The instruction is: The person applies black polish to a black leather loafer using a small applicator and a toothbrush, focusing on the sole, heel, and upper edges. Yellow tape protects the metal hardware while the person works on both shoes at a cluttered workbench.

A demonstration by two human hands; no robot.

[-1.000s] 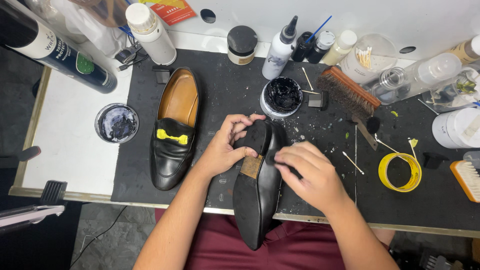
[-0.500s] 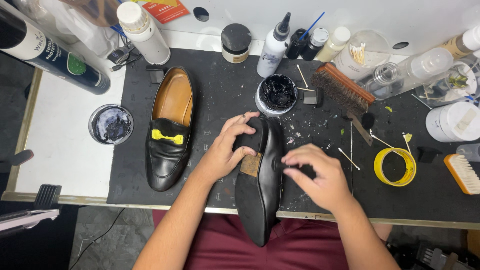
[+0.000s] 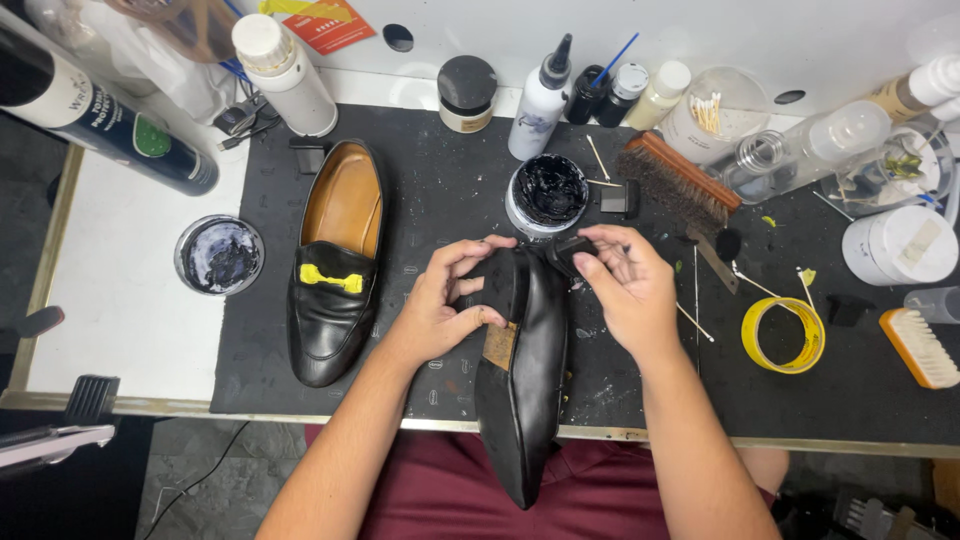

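Left fingers: the left hand [image 3: 445, 300] curls around the heel end of the upturned black shoe [image 3: 525, 370], thumb across the heel, fingertips on the far side, closed on it.
Right fingers: the right hand [image 3: 630, 285] pinches a small dark applicator [image 3: 570, 252] between thumb and forefinger, narrow, pressed at the heel's far edge.
Upturned black shoe: sole up, heel away from the person, toe hanging past the near edge of the bench [image 3: 120, 300] above the maroon lap; a tan patch shows mid-sole.
Open polish jar: a round jar of black polish [image 3: 547, 193] stands just beyond the applicator, near but apart from it.
Second shoe: a matching black loafer [image 3: 335, 270] sits upright to the left, tan lining showing, yellow tape over its strap ornament, clear of the left hand.
Mat: a black mat [image 3: 430, 180] covers most of the bench under both shoes.
Left side: a shallow tin of dark polish [image 3: 219, 255] lies on the bare white surface; a dark spray can [image 3: 110, 120] lies tilted beyond it.
Far edge: a white squeeze bottle [image 3: 540, 95], a black-lidded jar [image 3: 467, 92] and small bottles stand in a row.
Right side: a wooden brush [image 3: 680, 180] lies at a slant near the right hand; a yellow tape roll [image 3: 783, 335] lies flat further right; a second small brush [image 3: 920, 345] sits at the edge.
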